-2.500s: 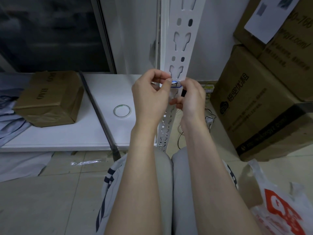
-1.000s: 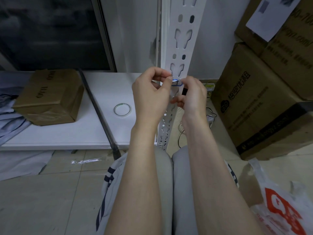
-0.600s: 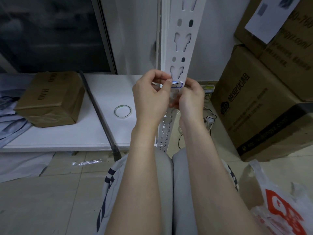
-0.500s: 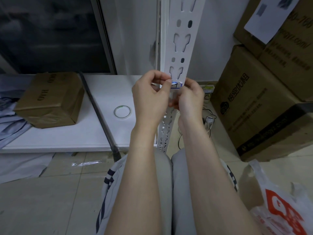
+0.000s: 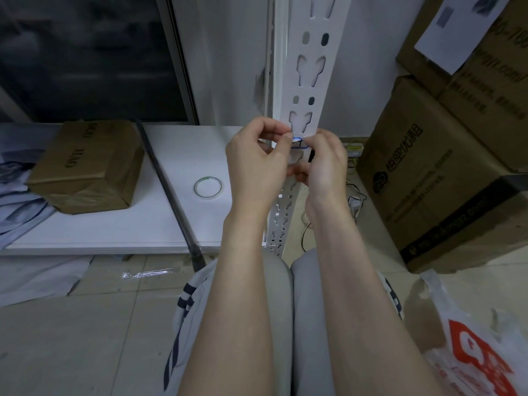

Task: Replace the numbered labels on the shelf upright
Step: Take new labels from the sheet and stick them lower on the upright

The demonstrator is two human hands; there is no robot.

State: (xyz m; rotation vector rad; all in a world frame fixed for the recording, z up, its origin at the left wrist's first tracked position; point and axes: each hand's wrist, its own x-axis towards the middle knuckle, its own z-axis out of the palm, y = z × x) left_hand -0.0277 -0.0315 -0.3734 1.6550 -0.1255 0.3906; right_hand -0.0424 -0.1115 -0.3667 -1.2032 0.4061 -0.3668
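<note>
Label (image 5: 298,144), blue-edged, lies on the upright (image 5: 311,67) between both hands. Well left of them, a tape roll (image 5: 207,187) rests on the worktop (image 5: 143,224). The left hand (image 5: 257,167) pinches the label's left end with thumb and forefinger; the right hand (image 5: 325,167) pinches its right end. The label is being either stuck on or peeled off; I cannot tell which. If sticking, it next needs squaring between the slots and pressing flat. Cartons (image 5: 443,181) crowd the right side, while the left looks roomier.

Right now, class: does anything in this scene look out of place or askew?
A dark rod lies slantwise across the white board, its end jutting past the front edge. A clear plastic scrap lies loose on the floor.
</note>
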